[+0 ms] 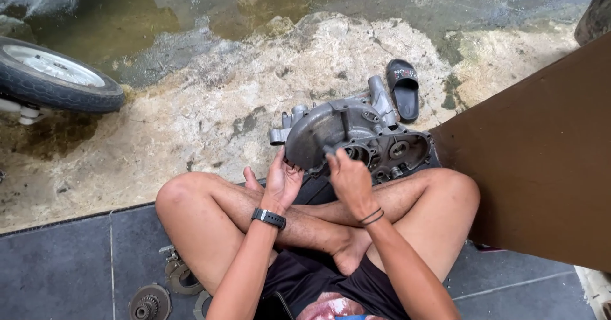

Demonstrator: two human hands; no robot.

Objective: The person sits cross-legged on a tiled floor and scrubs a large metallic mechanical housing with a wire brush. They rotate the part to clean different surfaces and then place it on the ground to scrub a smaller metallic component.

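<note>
Down on the floor, cross-legged on dark grey tiles [76, 263], the person has a grey metal engine casing [356, 139] propped up at their shins, right where the tiles meet rough wet concrete [210, 97]. Left hand [282, 181] is cupped open against the lower left edge of the casing, fingers spread and steadying it rather than clamped on. Right hand [348, 177] has its grip closed around something small and dark at the casing's middle opening (can't tell what exactly, it's mostly hidden by the fingers). A black watch [268, 217] sits on the left wrist, thin black bands [371, 216] on the right. Just beyond the casing lies a black slide sandal [403, 88]. A scooter wheel [54, 75] pokes in at far left, well apart. Gears and round metal parts [167, 289] lie on the tiles near the left knee, and a brown panel [541, 167] stands just beside the right knee.
</note>
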